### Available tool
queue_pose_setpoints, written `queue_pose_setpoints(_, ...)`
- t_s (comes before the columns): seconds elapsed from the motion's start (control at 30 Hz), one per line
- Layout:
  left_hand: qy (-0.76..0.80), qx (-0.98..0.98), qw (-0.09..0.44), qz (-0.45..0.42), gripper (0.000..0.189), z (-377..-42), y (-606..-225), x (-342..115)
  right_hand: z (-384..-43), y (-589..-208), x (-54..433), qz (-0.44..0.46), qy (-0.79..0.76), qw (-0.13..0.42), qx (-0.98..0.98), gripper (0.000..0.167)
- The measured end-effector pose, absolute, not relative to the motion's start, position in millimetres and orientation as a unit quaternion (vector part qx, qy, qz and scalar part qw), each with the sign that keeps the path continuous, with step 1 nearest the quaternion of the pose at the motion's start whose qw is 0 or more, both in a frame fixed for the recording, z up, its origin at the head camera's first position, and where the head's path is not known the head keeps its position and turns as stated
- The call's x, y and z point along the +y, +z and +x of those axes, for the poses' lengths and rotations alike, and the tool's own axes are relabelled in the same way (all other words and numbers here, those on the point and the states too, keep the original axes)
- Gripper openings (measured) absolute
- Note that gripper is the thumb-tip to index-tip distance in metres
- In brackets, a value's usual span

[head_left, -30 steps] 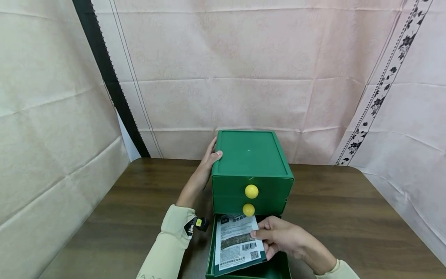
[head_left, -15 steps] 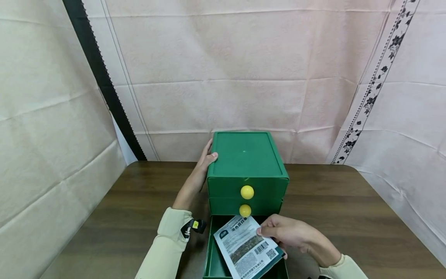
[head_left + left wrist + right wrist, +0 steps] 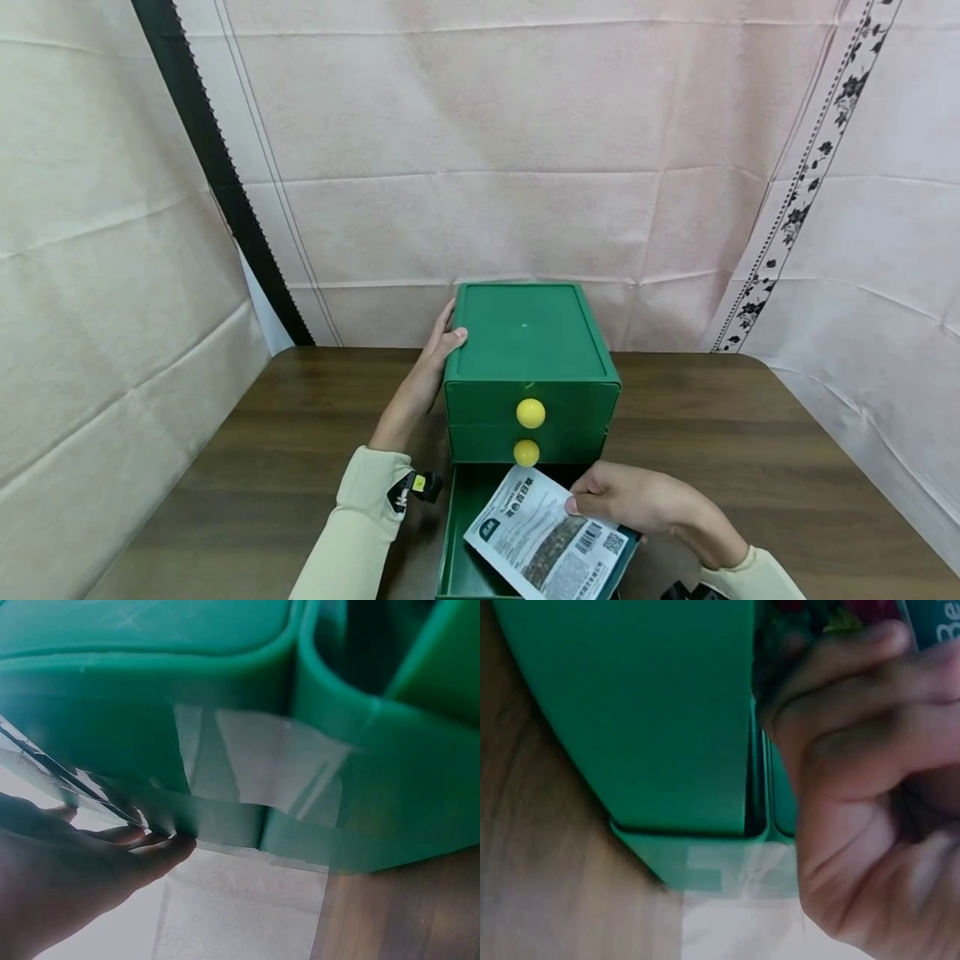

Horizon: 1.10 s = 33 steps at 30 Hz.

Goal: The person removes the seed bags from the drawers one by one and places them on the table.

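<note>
Left hand: the left hand [image 3: 435, 358] lies along the side of the green cabinet [image 3: 528, 333], fingers extended against it, thumb by the top edge.
Right hand: the right hand [image 3: 626, 500] pinches the printed packet [image 3: 555, 542] along one long edge, thumb on the near face, fingers curled behind.
Packet: left of the right hand, slanted, over the pulled-out drawer [image 3: 472, 508]; whether it touches the drawer is unclear.
Yellow knobs: upper knob [image 3: 530, 413] and lower knob [image 3: 526, 452], between the hands, the lower just beyond the packet's top corner.
Packet risk: gripped at one side only, it could swing or slip; its right corner, reaching over the drawer wall, might catch there.
Knob risk: lifting toward the cabinet could snag the packet on the lower knob.
Cabinet risk: uneven pressure from the left hand might shift it.
</note>
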<state>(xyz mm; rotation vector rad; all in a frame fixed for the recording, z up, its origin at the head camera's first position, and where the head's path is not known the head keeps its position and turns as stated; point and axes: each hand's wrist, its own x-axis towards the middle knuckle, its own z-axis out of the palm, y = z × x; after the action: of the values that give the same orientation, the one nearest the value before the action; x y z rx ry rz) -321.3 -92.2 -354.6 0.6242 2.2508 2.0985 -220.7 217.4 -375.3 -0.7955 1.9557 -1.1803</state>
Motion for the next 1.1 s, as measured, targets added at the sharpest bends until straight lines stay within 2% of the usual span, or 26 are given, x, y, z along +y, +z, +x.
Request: queue_pose_setpoints(1.1,0.665,0.720,0.004,0.199,0.079,-321.4,-355.2,-93.7,-223.5,-360.3,239.3,-0.361,-0.418,0.349,0.757,0.029)
